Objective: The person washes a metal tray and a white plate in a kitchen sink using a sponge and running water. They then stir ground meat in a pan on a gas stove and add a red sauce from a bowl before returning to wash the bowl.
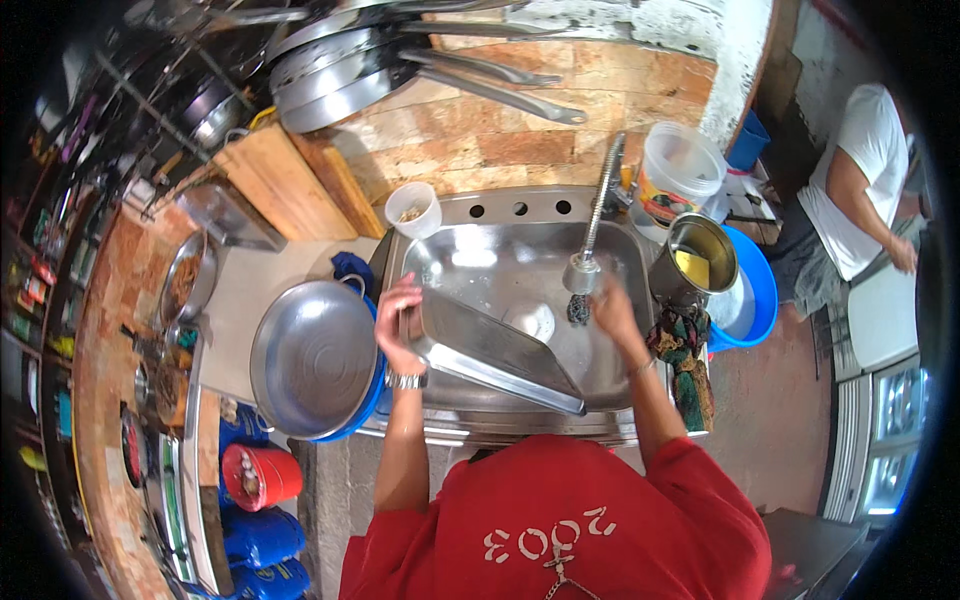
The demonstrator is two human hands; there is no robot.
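My left hand [397, 322] grips one end of a rectangular stainless steel pan [495, 345], which is tilted over the steel sink [480, 259]. Blurred, my right hand [613, 309] is beside the spray head [582, 274] of a flexible metal faucet; whether it touches or holds anything cannot be told. A dark scouring pad [578, 309] is just below the spray head. Near the middle of the basin a round, pale, shiny thing [534, 321] shows partly behind the pan.
Left of the sink, a large round metal pan [315, 360] rests on a blue basin. A plastic cup [413, 210] stands at the back left. On the right are a metal pot [694, 259], a clear bucket [679, 172], a cloth [682, 367] and a blue tub [761, 285]. Another person [855, 180] stands farther right.
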